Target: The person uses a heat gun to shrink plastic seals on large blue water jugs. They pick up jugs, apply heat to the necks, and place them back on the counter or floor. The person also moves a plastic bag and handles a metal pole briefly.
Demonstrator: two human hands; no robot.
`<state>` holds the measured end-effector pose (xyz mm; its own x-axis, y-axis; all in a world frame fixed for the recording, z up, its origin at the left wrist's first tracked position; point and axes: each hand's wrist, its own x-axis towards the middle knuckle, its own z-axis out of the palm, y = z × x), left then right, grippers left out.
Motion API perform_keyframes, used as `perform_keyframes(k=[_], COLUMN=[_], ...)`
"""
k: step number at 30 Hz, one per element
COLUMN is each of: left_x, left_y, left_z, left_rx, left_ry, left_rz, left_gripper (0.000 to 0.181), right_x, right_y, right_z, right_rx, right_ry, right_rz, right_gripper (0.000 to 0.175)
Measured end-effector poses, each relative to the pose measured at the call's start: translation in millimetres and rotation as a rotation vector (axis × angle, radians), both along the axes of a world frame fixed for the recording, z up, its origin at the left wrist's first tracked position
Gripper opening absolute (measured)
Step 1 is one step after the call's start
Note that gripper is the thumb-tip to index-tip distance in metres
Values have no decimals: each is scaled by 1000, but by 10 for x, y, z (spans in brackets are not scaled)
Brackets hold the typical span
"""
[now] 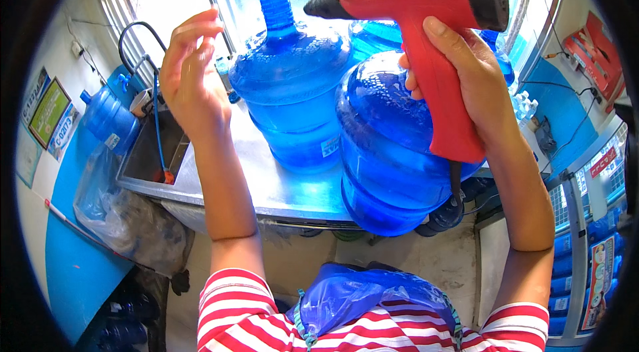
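Observation:
A red heat gun (pixel 439 67) with a black nozzle is gripped by its handle in my right hand (pixel 469 67). Its nozzle points left, above the neck side of a blue water jug (pixel 294 97) that stands upright on the metal counter (pixel 219 177). Directly under the heat gun is a second large blue jug (pixel 394 167), its neck hidden behind my hand and the tool. My left hand (pixel 192 77) is raised to the left of the upright jug, apart from it, with nothing in it. Its fingers are partly spread and slightly blurred.
Behind stands another blue jug (pixel 374 37) near the bright window. A sink (pixel 155 152) with a blue hose (pixel 159 127) is set in the counter's left end, beside a smaller jug (pixel 110 119). Small clear bottles (pixel 524 104) stand at right, below a red case (pixel 594 62).

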<state>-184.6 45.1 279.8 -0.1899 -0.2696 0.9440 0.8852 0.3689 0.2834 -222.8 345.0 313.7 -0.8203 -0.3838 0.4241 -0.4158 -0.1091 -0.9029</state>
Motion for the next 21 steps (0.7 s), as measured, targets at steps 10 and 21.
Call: perform_keyframes(k=[10, 21], left_x=[267, 436], left_y=[280, 1284], left_z=[-461, -751], left_rx=[68, -250], left_ry=[2, 12], left_rz=[-113, 9], left_gripper=[12, 11], right_x=[26, -376], right_y=[108, 1811], right_z=[140, 4], right_rx=[40, -283], right_ry=[67, 196], right_rz=[-14, -232], right_gripper=[45, 47])
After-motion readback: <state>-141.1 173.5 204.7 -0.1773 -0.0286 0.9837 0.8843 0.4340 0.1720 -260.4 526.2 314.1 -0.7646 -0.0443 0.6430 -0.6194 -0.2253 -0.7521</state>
